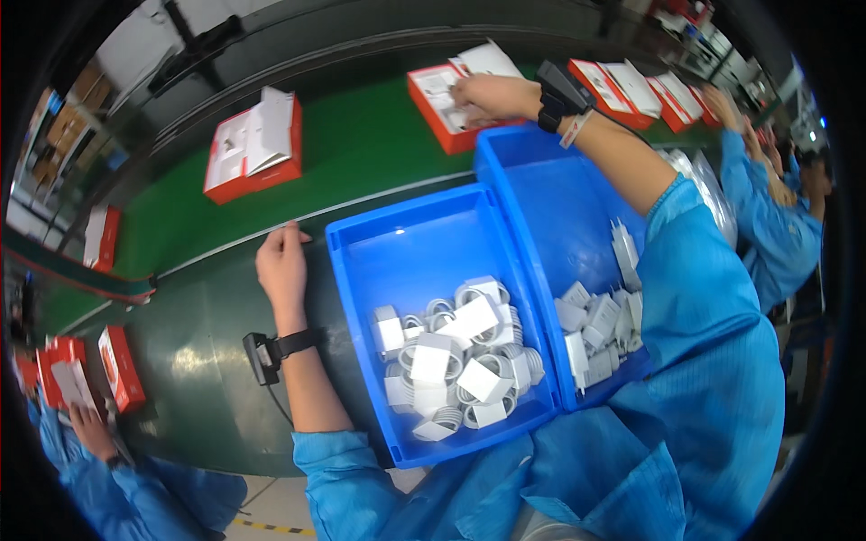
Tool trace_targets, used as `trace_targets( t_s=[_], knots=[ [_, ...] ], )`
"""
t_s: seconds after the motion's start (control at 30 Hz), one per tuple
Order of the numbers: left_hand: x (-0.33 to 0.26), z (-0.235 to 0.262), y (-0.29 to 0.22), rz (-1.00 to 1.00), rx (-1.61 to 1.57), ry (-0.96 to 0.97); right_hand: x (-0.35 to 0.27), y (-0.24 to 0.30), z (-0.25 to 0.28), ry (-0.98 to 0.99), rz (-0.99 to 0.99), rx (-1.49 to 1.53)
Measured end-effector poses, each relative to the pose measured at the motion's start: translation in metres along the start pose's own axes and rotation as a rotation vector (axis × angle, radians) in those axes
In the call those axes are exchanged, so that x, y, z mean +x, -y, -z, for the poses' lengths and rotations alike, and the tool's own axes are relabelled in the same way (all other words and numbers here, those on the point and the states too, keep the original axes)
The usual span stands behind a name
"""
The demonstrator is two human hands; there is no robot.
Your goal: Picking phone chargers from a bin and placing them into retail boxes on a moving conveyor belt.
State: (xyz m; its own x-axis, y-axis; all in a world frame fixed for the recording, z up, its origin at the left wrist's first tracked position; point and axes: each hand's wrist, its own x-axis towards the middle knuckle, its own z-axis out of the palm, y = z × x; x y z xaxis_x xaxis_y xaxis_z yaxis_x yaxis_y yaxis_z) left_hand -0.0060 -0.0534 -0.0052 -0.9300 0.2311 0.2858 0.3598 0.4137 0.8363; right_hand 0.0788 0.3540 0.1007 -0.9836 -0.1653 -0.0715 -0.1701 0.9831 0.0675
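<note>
My right hand (492, 97) reaches over the blue bins into an open red box (463, 137) on the green belt. Its fingers are bent down at the white insert; what they grip, if anything, is hidden. My left hand (282, 261) rests near the belt's edge with its fingers curled in and nothing visible in them. Just right of it stands a blue bin (406, 225) with several coiled white cables (483, 374) in white paper wraps. A second blue bin (532, 194) beside it holds several white plug chargers (600, 320), partly covered by my right sleeve.
Another open red box (257, 185) lies on the green belt (352, 135) to the left. More red boxes (622, 104) stand at the far right, near a co-worker's blue sleeve (762, 234). A co-worker's hand (93, 433) touches a box at lower left. Clear plastic bags (708, 189) lie beyond my right arm.
</note>
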Motion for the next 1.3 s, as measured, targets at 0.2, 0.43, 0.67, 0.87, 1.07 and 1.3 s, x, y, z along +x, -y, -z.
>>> trace_targets(
  t_s=[0.2,0.43,0.67,0.87,1.07,1.3],
  knots=[
    [0.005,0.004,0.017,-0.049,-0.079,0.019,-0.113,0.089,0.069,-0.104,0.104,0.599],
    [0.012,-0.002,0.025,-0.019,-0.129,0.086,-0.234,0.141,0.036,0.679,0.115,0.561],
    [0.004,0.002,0.027,-0.010,-0.164,0.066,-0.246,0.135,0.032,0.485,0.103,0.595],
    [0.003,0.003,0.021,-0.051,-0.143,0.066,-0.202,0.071,0.015,0.200,-0.079,0.416],
    [0.001,0.004,0.010,-0.038,-0.060,0.042,-0.165,0.052,-0.016,0.062,-0.114,0.370],
    [0.000,0.007,0.008,-0.019,-0.007,0.010,-0.157,0.080,-0.022,0.005,-0.192,0.368]
  ],
)
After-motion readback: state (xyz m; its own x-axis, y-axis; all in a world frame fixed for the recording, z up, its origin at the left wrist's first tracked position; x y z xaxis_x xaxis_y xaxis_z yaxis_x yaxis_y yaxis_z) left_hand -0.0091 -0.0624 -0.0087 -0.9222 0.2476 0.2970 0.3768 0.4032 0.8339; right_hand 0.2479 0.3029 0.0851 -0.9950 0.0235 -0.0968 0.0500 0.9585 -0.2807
